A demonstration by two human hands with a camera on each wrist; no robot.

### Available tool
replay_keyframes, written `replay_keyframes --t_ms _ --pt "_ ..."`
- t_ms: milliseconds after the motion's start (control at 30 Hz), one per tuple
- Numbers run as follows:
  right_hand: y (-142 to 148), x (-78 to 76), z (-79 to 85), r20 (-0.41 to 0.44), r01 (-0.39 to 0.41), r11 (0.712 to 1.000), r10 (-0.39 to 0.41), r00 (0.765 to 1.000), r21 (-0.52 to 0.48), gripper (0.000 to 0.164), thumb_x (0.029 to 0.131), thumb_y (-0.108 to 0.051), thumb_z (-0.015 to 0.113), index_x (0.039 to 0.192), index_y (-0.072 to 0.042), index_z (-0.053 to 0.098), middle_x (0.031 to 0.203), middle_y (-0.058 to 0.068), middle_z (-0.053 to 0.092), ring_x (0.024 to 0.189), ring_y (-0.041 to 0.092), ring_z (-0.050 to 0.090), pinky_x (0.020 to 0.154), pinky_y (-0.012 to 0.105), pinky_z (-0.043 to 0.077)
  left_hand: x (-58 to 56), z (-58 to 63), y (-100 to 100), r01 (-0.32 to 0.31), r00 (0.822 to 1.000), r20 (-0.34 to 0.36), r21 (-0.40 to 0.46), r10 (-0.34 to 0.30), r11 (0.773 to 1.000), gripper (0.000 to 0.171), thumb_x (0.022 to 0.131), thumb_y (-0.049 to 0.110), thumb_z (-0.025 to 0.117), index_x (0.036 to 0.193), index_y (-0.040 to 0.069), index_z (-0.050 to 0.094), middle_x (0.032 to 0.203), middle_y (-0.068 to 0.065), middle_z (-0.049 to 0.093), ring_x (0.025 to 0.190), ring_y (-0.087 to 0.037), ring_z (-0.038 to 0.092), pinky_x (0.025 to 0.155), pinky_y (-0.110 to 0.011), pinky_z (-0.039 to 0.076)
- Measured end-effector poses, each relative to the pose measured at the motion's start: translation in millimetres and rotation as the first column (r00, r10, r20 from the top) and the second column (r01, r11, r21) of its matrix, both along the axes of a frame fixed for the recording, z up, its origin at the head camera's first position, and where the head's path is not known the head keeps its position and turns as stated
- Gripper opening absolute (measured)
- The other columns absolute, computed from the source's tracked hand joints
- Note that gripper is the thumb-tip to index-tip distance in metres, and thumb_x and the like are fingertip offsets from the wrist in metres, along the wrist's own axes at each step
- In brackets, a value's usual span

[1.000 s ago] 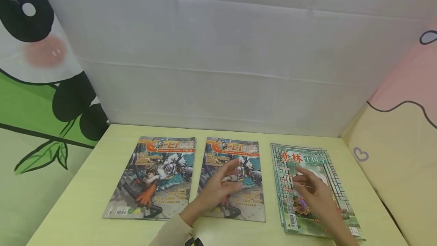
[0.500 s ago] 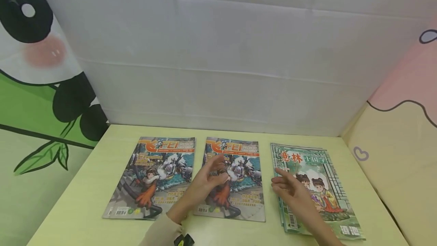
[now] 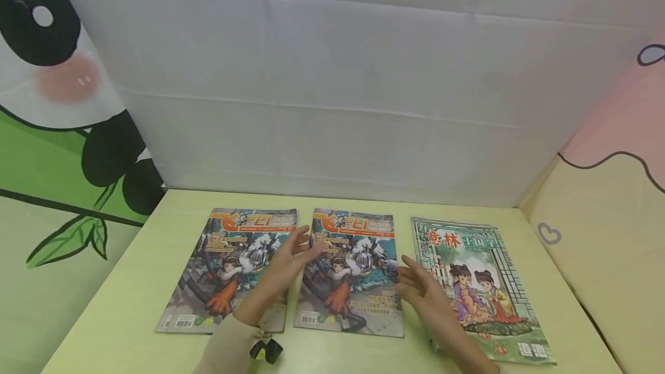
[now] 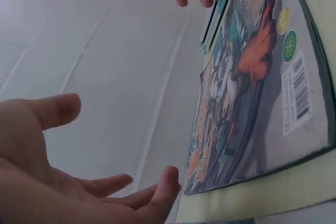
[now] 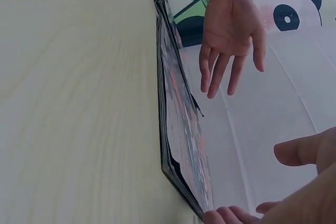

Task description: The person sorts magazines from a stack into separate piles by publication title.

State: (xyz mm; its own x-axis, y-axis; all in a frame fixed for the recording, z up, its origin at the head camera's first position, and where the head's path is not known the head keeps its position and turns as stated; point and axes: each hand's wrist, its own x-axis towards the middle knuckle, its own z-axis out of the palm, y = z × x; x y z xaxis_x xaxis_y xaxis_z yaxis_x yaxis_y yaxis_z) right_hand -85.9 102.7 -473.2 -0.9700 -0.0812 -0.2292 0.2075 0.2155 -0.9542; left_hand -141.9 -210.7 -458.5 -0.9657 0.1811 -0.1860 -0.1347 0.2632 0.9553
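Note:
My left hand point(image 3: 281, 267), fingers loosely extended, is over the gap between the left magazine point(image 3: 223, 281) and the middle magazine point(image 3: 358, 281). These two share the same grey-blue cover with an orange title. My right hand point(image 3: 428, 302) is at the middle magazine's right edge, overlapping the left part of a stack of green magazines point(image 3: 499, 299). Nothing is held in either hand. The left wrist view has the left hand point(image 4: 79, 177) with thumb and fingers apart beside the middle magazine point(image 4: 262, 87). In the right wrist view, both palms face each other across the magazine edges.
A pale yellow tabletop point(image 3: 130, 299) lies under the magazines. Behind it rises a white cloth wall point(image 3: 332, 103). Printed panels stand at the sides, a panda panel point(image 3: 62, 160) on the left and a pink and cream one point(image 3: 613, 218) on the right.
Both hands have moved left: the left hand from over the middle magazine to its left edge, the right from over the green stack to the middle magazine's right edge. The magazines have stayed put.

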Motion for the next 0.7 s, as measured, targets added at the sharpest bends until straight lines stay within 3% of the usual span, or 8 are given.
replay_keyframes --t_ms 167,367,533,700 --pt "-4.5 -2.1 -2.4 0.013 0.027 0.999 -0.028 1.0 0.047 0.074 0.109 -0.011 0.069 0.172 0.0 0.033 0.165 0.03 0.049 0.15 0.05 0.05 0.12 0.063 0.048 -1.4 1.9 -4.4 -0.029 0.994 0.1 -0.029 0.031 0.999 0.079 0.111 0.032 0.069 0.172 -0.001 0.029 0.169 -0.037 0.037 0.154 -0.058 0.041 0.122 -0.072 0.041" --pt "-6.3 -5.8 -7.2 0.019 0.045 0.997 -0.047 0.999 0.069 0.07 0.108 -0.009 0.069 0.169 0.004 0.036 0.159 0.033 0.052 0.142 0.049 0.056 0.114 0.06 0.055 -0.5 3.2 -5.5 -0.012 0.993 0.12 -0.065 0.019 0.998 0.077 0.112 0.03 0.067 0.171 -0.004 0.031 0.167 -0.04 0.038 0.153 -0.06 0.04 0.121 -0.073 0.041" --pt "-3.6 -6.5 -10.7 0.025 0.033 0.995 -0.036 0.999 0.098 0.076 0.107 -0.018 0.072 0.169 0.006 0.035 0.161 0.037 0.047 0.144 0.053 0.052 0.116 0.065 0.051 -0.4 2.8 -4.8 0.005 0.991 0.135 -0.102 0.009 0.995 0.075 0.112 0.026 0.067 0.17 -0.006 0.031 0.165 -0.043 0.039 0.15 -0.061 0.043 0.118 -0.071 0.046" --pt "-1.8 -6.0 -12.1 0.024 0.028 0.995 -0.03 0.999 0.094 0.078 0.107 -0.019 0.072 0.167 0.011 0.032 0.161 0.042 0.044 0.141 0.054 0.054 0.112 0.06 0.056 -1.4 0.0 -6.4 0.033 0.989 0.143 -0.067 -0.023 0.997 0.075 0.112 0.024 0.066 0.169 -0.008 0.03 0.162 -0.044 0.042 0.147 -0.061 0.047 0.114 -0.068 0.051"
